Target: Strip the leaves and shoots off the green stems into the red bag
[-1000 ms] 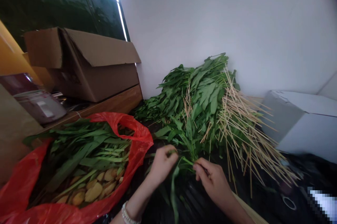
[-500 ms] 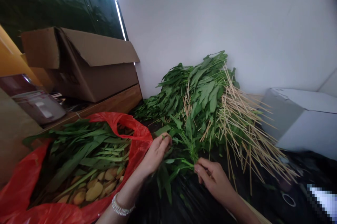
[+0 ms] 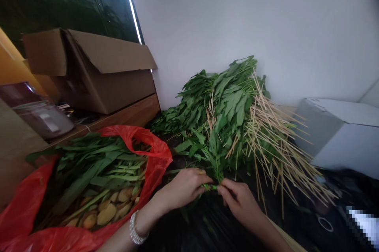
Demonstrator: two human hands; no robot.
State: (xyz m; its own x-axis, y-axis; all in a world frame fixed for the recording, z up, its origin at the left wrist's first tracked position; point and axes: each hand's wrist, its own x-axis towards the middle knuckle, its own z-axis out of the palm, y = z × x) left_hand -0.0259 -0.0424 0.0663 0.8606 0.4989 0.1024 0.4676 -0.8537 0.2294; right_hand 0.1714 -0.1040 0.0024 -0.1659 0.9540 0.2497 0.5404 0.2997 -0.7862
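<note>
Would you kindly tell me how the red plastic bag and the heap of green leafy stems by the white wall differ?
The red plastic bag holds greens and yellowish-brown pieces; the heap of green leafy stems lies unbagged, with thin pale sticks across its right side. The bag is nearer; the heap, farther back. Both contain long green leaves.

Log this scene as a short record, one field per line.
Left hand: the left hand, pinching green stems; beaded bracelet on the wrist
Right hand: the right hand, gripping the same stems, close to the left fingertips
Under the hands: black sheeting
Beyond the hands: piled leafy greens against the wall, with thin pale sticks fanning toward the right
Left side: open red bag holding long leaves and rounded pale pieces; cardboard box behind
Right side: white box
</note>
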